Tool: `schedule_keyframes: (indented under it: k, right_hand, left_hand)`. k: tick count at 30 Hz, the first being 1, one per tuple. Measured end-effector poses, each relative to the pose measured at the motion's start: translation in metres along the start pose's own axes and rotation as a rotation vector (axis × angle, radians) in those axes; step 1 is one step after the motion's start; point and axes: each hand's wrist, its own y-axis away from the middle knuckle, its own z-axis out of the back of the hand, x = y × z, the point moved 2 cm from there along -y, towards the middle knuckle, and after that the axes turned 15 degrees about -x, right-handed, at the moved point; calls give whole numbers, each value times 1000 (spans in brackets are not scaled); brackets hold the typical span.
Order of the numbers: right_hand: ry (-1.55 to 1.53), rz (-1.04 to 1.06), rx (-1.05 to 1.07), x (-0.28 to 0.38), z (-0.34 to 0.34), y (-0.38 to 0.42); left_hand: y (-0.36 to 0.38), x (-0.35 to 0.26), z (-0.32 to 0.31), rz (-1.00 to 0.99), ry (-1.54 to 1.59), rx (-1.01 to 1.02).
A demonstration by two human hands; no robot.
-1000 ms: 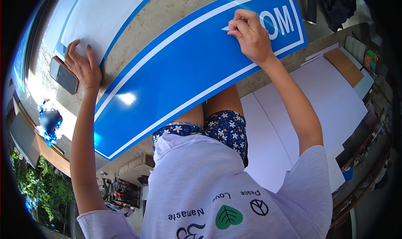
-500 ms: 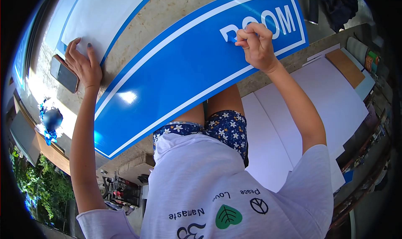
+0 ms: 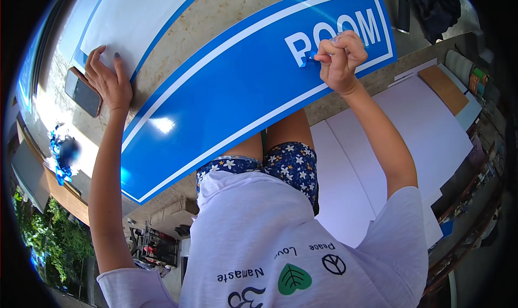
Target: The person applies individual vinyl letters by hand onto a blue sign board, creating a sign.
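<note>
A long blue sign (image 3: 216, 108) with a white border and white letters lies across the work surface in front of my lap. My right hand (image 3: 341, 60) is above the lettering, fingers pinched on a small piece of blue film (image 3: 309, 60) that lifts beside the first letter. Parts of the middle letters are hidden behind this hand. My left hand (image 3: 109, 82) rests with fingers apart at the edge of a white sheet with a blue border (image 3: 140, 22), holding nothing. Close beside its fingers lies a phone (image 3: 83, 94).
A crumpled heap of blue film (image 3: 60, 154) sits at the left. Large white panels (image 3: 394, 130) and a brown board (image 3: 443, 88) are at the right. Dark cloth (image 3: 437, 8) lies at the upper right on the concrete surface (image 3: 216, 25).
My right hand has moved slightly right and down. More of the first letter now shows, and the blue film has pulled away from it. My left hand has hardly moved.
</note>
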Motion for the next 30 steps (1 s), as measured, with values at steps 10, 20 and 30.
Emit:
schedule_keyframes:
  k: [10,20,30]
  right_hand:
    - [67,-263,-168,-6,6,5]
    - [-113,-730,-277,-18,4,-8]
    - [-646,-1137,-668,76,59,-57]
  left_hand:
    - [1,2,0,-1,-2,1]
    - [1,-1,1,75,24,0]
    - [-2,-20,7,14,-182,-48]
